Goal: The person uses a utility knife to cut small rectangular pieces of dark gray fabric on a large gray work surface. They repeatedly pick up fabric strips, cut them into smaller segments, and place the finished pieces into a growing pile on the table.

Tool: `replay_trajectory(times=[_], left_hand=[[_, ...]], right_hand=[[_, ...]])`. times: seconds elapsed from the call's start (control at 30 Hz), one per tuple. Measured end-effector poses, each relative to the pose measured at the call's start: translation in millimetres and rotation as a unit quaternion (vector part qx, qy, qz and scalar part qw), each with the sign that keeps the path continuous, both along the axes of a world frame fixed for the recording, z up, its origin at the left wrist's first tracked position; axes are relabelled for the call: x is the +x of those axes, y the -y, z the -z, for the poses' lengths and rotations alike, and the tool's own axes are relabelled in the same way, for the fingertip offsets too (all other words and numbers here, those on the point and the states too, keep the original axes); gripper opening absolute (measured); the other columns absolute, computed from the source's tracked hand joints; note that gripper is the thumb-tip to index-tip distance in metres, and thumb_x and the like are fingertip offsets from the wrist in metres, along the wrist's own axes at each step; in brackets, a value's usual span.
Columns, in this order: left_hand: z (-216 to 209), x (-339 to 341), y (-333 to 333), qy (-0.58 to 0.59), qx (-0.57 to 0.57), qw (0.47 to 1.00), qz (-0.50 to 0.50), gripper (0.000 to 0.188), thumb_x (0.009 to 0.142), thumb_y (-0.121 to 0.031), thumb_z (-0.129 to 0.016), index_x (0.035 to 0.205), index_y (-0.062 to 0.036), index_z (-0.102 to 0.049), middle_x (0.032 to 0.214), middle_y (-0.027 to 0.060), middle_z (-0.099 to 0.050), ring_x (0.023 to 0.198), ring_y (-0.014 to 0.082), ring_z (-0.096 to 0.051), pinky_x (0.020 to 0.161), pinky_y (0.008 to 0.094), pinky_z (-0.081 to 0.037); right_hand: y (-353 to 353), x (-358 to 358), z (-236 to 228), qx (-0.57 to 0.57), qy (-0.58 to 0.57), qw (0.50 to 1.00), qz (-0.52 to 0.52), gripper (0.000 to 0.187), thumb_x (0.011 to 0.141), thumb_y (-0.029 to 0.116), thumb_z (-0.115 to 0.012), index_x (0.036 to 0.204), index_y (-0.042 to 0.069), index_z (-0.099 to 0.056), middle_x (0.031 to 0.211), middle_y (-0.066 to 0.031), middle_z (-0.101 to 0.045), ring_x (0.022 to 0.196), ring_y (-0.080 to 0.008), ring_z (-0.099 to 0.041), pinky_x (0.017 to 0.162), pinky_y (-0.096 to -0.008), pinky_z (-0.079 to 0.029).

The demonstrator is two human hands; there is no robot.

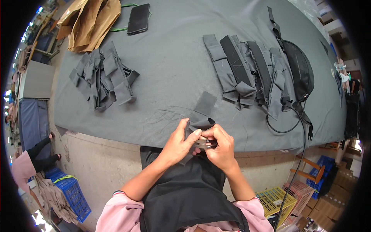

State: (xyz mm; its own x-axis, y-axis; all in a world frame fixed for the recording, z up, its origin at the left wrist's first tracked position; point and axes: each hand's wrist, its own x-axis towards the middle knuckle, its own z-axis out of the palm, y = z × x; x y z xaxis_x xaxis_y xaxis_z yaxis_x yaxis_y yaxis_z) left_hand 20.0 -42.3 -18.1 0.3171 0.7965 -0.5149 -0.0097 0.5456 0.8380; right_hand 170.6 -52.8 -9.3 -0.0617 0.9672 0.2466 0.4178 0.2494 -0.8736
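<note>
Over the table's near edge, my left hand [176,146] is closed on a folded grey fabric strip [205,103], its thumb pressed on top. The strip's far end sticks out over the table. My right hand [223,149] is closed round a small pair of thread snips [207,144], metal with dark parts, held against the near part of the strip. The fingers partly hide the snips, and I cannot make out their tips. Loose dark threads [166,115] lie on the table just beyond my left hand.
Grey strips lie in a left pile [101,79] and a right pile [232,63]. A black waist bag [297,67] with a cable sits far right. A phone [138,18] and brown paper bag [92,27] are far left. Crates [275,199] stand below right; another person [25,168] is left.
</note>
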Motion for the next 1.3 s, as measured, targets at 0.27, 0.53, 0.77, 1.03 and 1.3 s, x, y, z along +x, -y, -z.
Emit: replay_trajectory(times=[0.27,0.53,0.77,1.03,1.3], left_hand=[[-23,-3,-8,-0.025,0.011,0.998,0.059,0.032,0.096,-0.012,-0.05,0.124,0.001,-0.04,0.094,0.0096,-0.06,0.065,0.0139,-0.062,0.058,0.0264,-0.052],[-10,-12,-12,0.115,-0.044,0.992,-0.014,0.043,0.096,-0.019,-0.05,0.131,0.0014,-0.034,0.097,0.0132,-0.064,0.066,0.016,-0.063,0.058,0.0277,-0.053],[-11,-7,-14,0.179,-0.068,0.98,-0.063,0.034,0.098,-0.02,-0.047,0.126,-0.0045,-0.039,0.101,0.017,-0.062,0.069,0.0177,-0.064,0.061,0.0291,-0.055],[-4,-3,-10,0.195,-0.007,0.978,-0.08,0.029,0.098,-0.02,-0.046,0.121,-0.0044,-0.041,0.104,0.0195,-0.061,0.075,0.0207,-0.063,0.069,0.0337,-0.054],[-15,-6,-10,0.201,-0.02,0.977,-0.068,0.026,0.097,-0.019,-0.047,0.117,-0.003,-0.04,0.105,0.0226,-0.06,0.073,0.0261,-0.065,0.065,0.0351,-0.055]], right_hand=[[-32,3,-4,-0.045,0.044,0.998,-0.026,0.02,0.072,-0.001,-0.06,0.091,0.005,-0.064,0.071,-0.0058,-0.06,0.06,-0.0222,-0.061,0.056,-0.0311,-0.049],[-7,17,-23,0.049,0.038,0.998,0.016,0.028,0.068,0.001,-0.074,0.093,0.004,-0.063,0.081,-0.0091,-0.058,0.06,-0.0165,-0.057,0.049,-0.0256,-0.045],[10,25,-13,0.063,0.078,0.994,0.032,0.025,0.067,0.008,-0.077,0.089,0.005,-0.065,0.071,-0.0068,-0.056,0.056,-0.0197,-0.054,0.051,-0.0297,-0.042],[3,12,-10,0.088,0.159,0.982,0.043,0.021,0.07,0.007,-0.072,0.09,0.008,-0.067,0.067,-0.003,-0.053,0.053,-0.0188,-0.051,0.049,-0.0307,-0.039],[0,26,-22,0.037,0.081,0.987,0.136,0.02,0.071,0.005,-0.073,0.089,0.005,-0.064,0.076,-0.0061,-0.054,0.055,-0.0199,-0.051,0.051,-0.03,-0.04]])
